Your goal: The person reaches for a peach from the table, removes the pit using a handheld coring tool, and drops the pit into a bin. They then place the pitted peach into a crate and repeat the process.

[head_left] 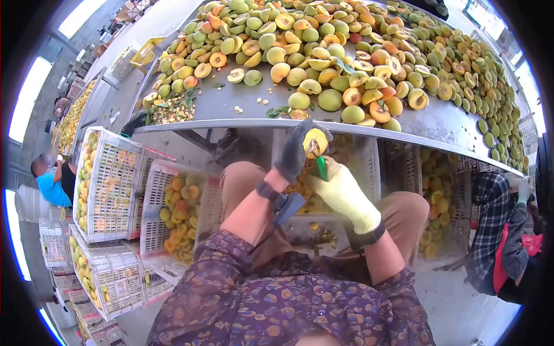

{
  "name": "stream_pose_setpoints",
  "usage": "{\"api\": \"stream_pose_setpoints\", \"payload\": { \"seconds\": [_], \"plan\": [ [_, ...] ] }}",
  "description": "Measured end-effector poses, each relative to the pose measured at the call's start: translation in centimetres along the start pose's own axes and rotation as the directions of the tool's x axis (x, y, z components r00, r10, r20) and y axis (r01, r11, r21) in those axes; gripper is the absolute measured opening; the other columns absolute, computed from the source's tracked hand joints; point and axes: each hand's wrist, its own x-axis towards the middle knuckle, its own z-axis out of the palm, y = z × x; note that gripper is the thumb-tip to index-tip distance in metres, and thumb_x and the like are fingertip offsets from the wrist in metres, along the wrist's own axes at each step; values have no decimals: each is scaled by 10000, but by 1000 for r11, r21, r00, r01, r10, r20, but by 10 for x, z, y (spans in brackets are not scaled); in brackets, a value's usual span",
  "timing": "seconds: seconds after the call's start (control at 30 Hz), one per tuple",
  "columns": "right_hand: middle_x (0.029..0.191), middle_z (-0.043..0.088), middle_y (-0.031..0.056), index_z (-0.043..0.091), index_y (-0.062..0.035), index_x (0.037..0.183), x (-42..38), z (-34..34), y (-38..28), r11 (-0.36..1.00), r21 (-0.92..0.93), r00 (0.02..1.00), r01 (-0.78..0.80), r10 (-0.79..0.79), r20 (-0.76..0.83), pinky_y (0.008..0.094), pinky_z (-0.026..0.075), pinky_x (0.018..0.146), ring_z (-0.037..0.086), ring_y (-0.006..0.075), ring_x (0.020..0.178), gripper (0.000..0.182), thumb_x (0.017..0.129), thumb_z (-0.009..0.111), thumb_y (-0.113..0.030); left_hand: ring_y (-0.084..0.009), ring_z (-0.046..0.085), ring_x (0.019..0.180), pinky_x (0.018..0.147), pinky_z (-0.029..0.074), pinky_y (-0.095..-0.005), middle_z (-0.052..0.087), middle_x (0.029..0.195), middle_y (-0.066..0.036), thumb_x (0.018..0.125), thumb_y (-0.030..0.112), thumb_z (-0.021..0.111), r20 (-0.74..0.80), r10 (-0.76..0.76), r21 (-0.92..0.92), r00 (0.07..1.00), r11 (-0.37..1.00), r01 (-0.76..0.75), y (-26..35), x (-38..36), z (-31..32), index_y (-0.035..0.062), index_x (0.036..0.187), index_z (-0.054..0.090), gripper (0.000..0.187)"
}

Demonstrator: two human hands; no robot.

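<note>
My left hand [295,153], in a dark grey glove, is shut on a yellow fruit half [315,141] held just below the table edge. My right hand [341,190], in a pale yellow glove, grips a small green-handled tool [321,166] whose tip sits in the fruit's cut face. Both hands are over my lap, above my tan trousers. A grey wrist strap with a small device [284,205] sits on my left forearm.
A metal table [231,109] ahead carries a large pile of green and yellow fruit [323,52], several halved. White plastic crates [109,184] of fruit stand at my left and under the table. One person [52,181] is at far left, another in plaid [499,230] at right.
</note>
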Motion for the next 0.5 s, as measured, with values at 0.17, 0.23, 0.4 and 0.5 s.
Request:
{"api": "stream_pose_setpoints", "payload": {
  "seconds": [0.17, 0.23, 0.4, 0.5],
  "plan": [
    [783, 589, -2, 590, -5, 1036, -4, -9, -15, 733, 559, 918, -387, 248, 311, 229, 428, 620, 500, 39, 687, 229, 867, 664, -141, -248, 652, 760, 731, 545, -351, 666, 926, -165, 1031, 401, 350, 289, -27, -239, 957, 966, 99, 29, -3, 11, -45, 1021, 604, 513],
    [793, 598, 11, 593, -8, 1011, 0, -8, -15, 805, 524, 957, -278, 187, 221, 247, 442, 644, 512, 70, 694, 204, 858, 655, -127, -245, 654, 779, 762, 545, -349, 666, 939, -168, 1034, 405, 341, 226, -32, -272, 974, 957, 95, 12, -2, 13, -38, 1036, 595, 510],
    [844, 641, 169, 593, 3, 1027, 3, -7, -9, 985, 170, 996, -15, 30, -84, 367, 481, 737, 622, 279, 783, 248, 825, 627, -135, -209, 652, 826, 816, 541, -328, 666, 944, -139, 1049, 399, 299, 37, -109, -363, 993, 925, 115, -2, -2, 16, -21, 1038, 600, 517],
    [827, 634, 210, 590, 0, 1028, 6, -6, -1, 1000, -22, 993, -5, 3, -121, 391, 481, 714, 630, 323, 766, 227, 839, 583, -125, -182, 648, 825, 809, 539, -309, 669, 933, -112, 1057, 367, 280, 19, -6, -173, 1000, 985, 10, -9, 0, 15, -16, 1020, 607, 505]
  ]
}}
